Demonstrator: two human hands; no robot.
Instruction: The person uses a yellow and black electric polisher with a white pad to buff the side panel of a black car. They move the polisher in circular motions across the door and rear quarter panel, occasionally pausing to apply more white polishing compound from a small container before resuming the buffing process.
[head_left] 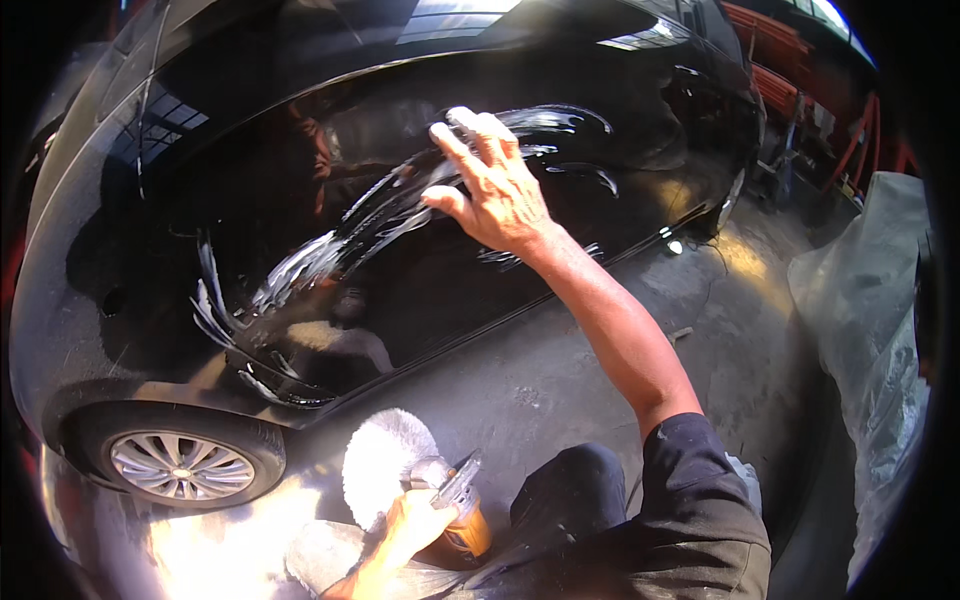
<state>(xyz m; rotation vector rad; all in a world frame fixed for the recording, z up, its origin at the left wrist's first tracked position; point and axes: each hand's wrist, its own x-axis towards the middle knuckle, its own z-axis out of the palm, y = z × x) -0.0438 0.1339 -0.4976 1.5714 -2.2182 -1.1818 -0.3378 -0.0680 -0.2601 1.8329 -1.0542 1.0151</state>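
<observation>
My right hand (490, 180) lies with fingers spread on the glossy black car side (420, 290), and white paste shows on its fingertips. Streaks of white paste (310, 262) curve across the panel from the wheel side up past that hand. Low in front of my body, my left hand (415, 525) is wrapped round a polisher (468, 530) with an orange-yellow body. Its fluffy white pad (385, 460) faces toward the car and stays apart from it. Part of the grip is hidden by my fingers.
A car wheel (182, 465) with silver spokes stands at the lower left. Along the car's lower edge runs the grey concrete floor (560, 370). Translucent plastic sheeting (865, 300) hangs at the right, with red metal racks (775, 60) behind it at the far right.
</observation>
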